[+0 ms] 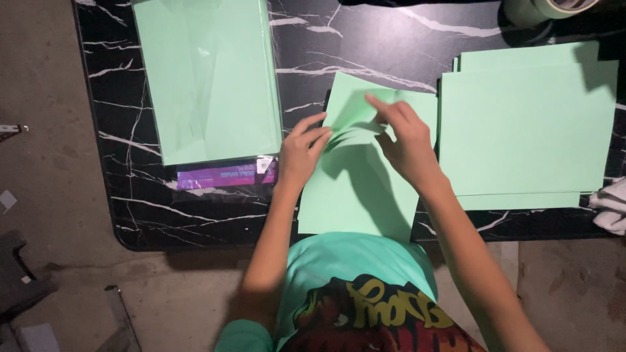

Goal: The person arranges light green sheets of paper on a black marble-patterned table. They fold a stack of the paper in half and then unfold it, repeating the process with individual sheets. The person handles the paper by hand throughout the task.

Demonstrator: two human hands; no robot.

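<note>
A light green paper sheet (355,189) lies on the black marbled table (163,195) right in front of me, its upper part lifted and curling into a fold. My left hand (301,151) presses on the sheet's left edge with fingers apart. My right hand (404,140) pinches the folded upper flap near the sheet's top middle, index finger stretched along the crease.
A plastic-wrapped pack of green paper (208,78) with a purple label strip lies at the left. A stack of green sheets (521,124) sits at the right. A tape roll (541,10) stands at the far right corner, a white cloth (610,205) at the right edge.
</note>
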